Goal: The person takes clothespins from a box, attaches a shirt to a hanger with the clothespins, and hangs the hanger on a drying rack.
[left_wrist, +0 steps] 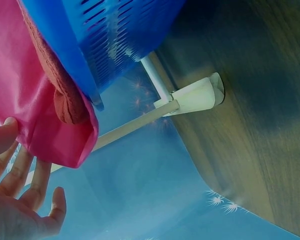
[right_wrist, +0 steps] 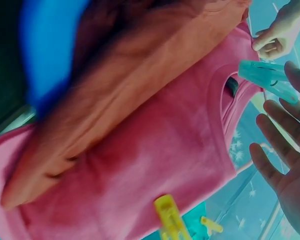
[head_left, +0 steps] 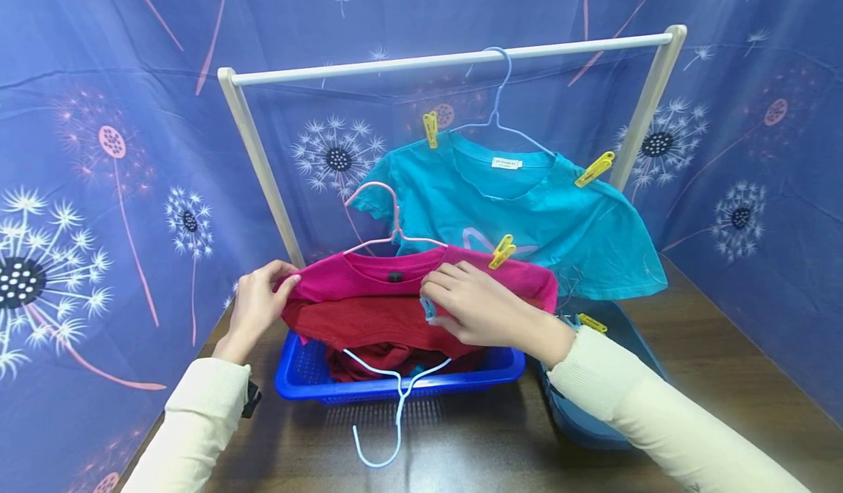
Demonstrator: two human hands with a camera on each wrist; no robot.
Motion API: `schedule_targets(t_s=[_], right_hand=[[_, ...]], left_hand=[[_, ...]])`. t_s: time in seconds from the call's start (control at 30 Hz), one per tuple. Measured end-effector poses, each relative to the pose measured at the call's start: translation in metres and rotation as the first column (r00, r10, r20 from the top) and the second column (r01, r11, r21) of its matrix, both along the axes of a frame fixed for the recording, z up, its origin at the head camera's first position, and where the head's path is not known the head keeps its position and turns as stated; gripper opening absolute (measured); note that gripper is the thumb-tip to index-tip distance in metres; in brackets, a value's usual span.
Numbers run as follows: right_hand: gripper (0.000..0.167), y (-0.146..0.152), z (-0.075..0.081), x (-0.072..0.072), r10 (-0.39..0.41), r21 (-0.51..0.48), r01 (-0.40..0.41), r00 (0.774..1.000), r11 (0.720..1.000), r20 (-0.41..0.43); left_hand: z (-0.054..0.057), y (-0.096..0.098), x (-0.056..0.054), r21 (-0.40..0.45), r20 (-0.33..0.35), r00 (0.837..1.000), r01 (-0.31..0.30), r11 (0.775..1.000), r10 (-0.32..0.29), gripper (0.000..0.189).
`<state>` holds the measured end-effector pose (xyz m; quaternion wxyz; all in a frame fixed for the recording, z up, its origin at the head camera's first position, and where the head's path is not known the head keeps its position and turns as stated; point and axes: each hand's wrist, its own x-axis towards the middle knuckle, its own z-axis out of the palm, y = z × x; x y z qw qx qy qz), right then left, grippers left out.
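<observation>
My left hand point(head_left: 257, 299) pinches the left shoulder of a pink shirt point(head_left: 369, 270) between thumb and fingers. A pink hanger point(head_left: 395, 237) stands in its neck, and a yellow clothespin point(head_left: 503, 251) grips its right shoulder. In my right hand point(head_left: 474, 299) a light-blue clothespin point(head_left: 428, 309) is pinched between thumb and fingertips, in front of the pink shirt's collar; the right wrist view shows this clothespin point(right_wrist: 267, 77) apart from the cloth. Below the pink shirt lies a dark red garment point(head_left: 375, 321), partly over a blue basket point(head_left: 309, 383). A light-blue hanger point(head_left: 398, 398) sticks out from under it.
Behind, a turquoise shirt point(head_left: 435, 193) hangs by a blue hanger point(head_left: 497, 102) from the rack's white bar point(head_left: 395, 65), with yellow clothespins point(head_left: 430, 129) at both shoulders. A dark blue bin point(head_left: 579, 420) with clothespins stands right of the basket on the wooden table point(head_left: 718, 361).
</observation>
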<state>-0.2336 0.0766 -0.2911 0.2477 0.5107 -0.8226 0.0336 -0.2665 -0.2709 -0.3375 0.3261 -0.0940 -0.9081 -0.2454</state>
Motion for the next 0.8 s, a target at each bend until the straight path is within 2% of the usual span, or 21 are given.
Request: schedule_targets(t_s=[0.43, 0.8], right_hand=[[0.026, -0.041, 0.012, -0.011, 0.024, -0.03, -0.025, 1.0, 0.999, -0.014], [0.021, -0.07, 0.024, -0.016, 0.021, -0.009, -0.021, 1.0, 1.0, 0.006]], left_hand=[[0.001, 0.002, 0.002, -0.003, 0.013, 1.0, -0.013, 1.0, 0.013, 0.007], [0.0, 0.001, 0.003, -0.015, 0.028, 0.999, -0.034, 0.999, 0.034, 0.01]])
